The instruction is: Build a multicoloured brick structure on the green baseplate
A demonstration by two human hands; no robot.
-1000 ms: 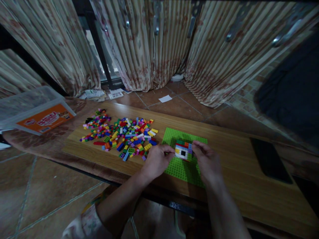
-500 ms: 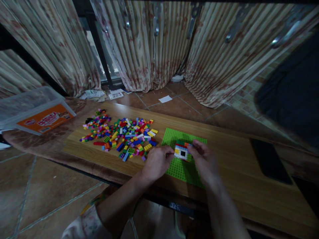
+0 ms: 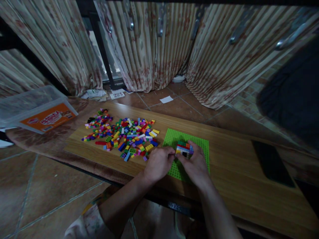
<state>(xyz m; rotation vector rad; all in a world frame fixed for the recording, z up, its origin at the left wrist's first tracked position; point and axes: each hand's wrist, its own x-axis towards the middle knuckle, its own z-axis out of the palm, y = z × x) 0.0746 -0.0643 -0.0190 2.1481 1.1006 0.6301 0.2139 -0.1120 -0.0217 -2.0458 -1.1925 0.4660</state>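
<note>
A small build of toy bricks (image 3: 183, 147), with white, red, blue, yellow, orange and green parts and a black square on its near face, sits over the green baseplate (image 3: 171, 134). My left hand (image 3: 159, 163) is closed, its thumb and finger pinched at the left edge of the build. Around the right side and the near face curls my right hand (image 3: 196, 162), thumb in front and fingers behind. Its thumb covers part of the black square. Whether the build is pressed onto the plate, I cannot tell.
Many loose toy bricks (image 3: 132, 136) lie spread on the wooden board (image 3: 231, 156) to the left. A clear plastic box (image 3: 42, 106) with an orange label stands at far left. On the right lies a dark flat object (image 3: 271, 162). Striped curtains (image 3: 139, 49) hang behind.
My right hand has moved left and its thumb now lies across the near face of the build. My left hand stays at the left edge. The view has shifted slightly.
</note>
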